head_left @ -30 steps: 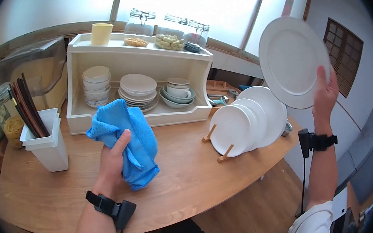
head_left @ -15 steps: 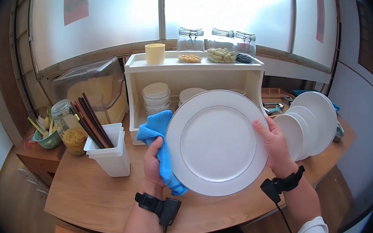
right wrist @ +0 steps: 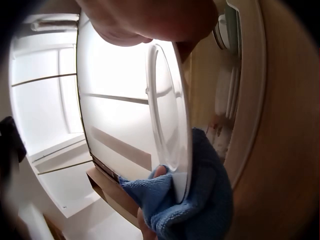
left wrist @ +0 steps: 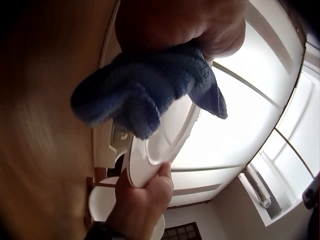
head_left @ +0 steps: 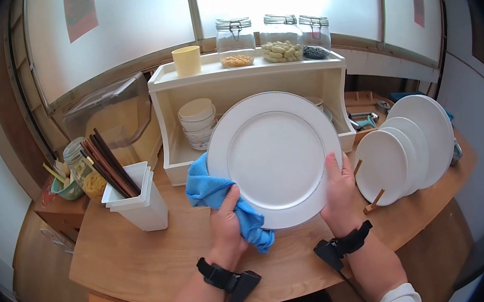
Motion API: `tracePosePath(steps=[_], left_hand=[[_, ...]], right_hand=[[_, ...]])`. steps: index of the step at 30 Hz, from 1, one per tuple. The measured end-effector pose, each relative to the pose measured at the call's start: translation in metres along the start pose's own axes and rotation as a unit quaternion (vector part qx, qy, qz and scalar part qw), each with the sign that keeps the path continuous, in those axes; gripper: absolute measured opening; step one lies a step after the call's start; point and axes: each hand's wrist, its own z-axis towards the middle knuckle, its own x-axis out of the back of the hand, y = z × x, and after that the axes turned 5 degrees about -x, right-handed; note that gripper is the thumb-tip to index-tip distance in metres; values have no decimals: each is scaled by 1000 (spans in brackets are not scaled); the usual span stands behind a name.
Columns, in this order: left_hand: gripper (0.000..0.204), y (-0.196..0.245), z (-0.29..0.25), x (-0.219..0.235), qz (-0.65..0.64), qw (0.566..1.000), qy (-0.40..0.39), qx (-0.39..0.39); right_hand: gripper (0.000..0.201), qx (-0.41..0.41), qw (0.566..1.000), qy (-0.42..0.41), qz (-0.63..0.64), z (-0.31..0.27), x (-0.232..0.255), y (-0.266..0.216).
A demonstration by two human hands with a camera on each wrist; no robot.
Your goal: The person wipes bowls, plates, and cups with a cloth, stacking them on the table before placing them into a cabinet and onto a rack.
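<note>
A large white dinner plate (head_left: 275,159) with a thin rim line is held up over the table, its face turned toward me. My right hand (head_left: 341,193) grips its right edge, thumb on the front. At the lower left edge, my left hand (head_left: 226,226) pinches the rim through a blue cloth (head_left: 210,189). In the right wrist view the cloth (right wrist: 195,200) wraps both sides of the plate's edge (right wrist: 182,150). From the left wrist, the bunched cloth (left wrist: 145,90) hides part of the plate, and the right hand (left wrist: 142,200) shows beyond it.
Several white plates (head_left: 382,166) stand in a wooden rack at the right. Behind the held plate is a white shelf (head_left: 246,80) with bowls (head_left: 197,117), a yellow cup (head_left: 187,61) and glass jars (head_left: 282,37). A white holder (head_left: 141,203) with chopsticks (head_left: 113,164) stands at left.
The plate has come from the right, above the rack, to the front of me. The left hand brought the cloth onto its edge, then moved from the left side to the lower left.
</note>
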Motion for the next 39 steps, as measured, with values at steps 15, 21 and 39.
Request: tracePosePath(steps=[15, 21, 39], left_hand=[[45, 33, 4, 3, 128, 988, -71, -43], [44, 7, -13, -5, 74, 994, 1, -81], [51, 54, 5, 9, 202, 976, -80, -19]], right_hand=[[49, -172, 980, -104, -5, 6, 26, -24], [48, -181, 969, -90, 144, -4, 21, 2], [36, -123, 973, -193, -17, 5, 31, -50]])
